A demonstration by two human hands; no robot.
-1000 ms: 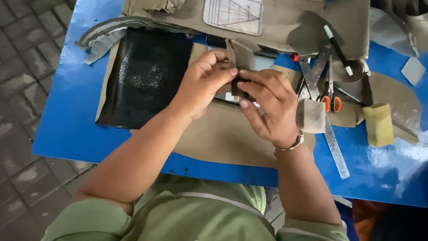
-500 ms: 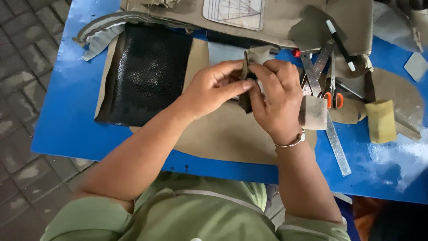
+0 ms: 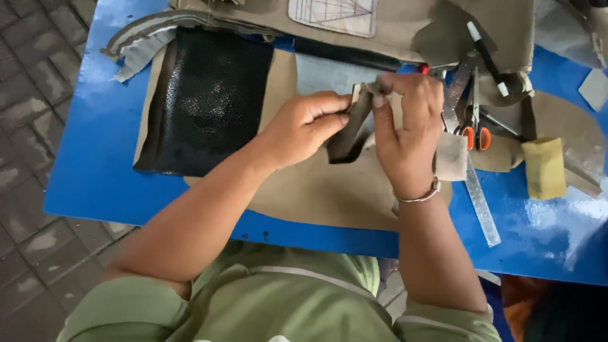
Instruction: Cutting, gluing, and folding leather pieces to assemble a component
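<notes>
Both of my hands hold a small folded piece of dark olive material above a tan sheet on the blue table. My left hand pinches the piece's left edge with thumb and fingers. My right hand, with a bracelet at the wrist, grips its upper right end between thumb and fingers. The piece hangs bent between the two hands.
A black textured sheet lies left of the hands. Orange-handled scissors, a metal ruler, a pen, a yellow sponge and tan fabric pieces lie right and behind. Paved floor lies left.
Both hands have lifted the dark piece and spread apart slightly, with the right hand now holding its upper end higher.
</notes>
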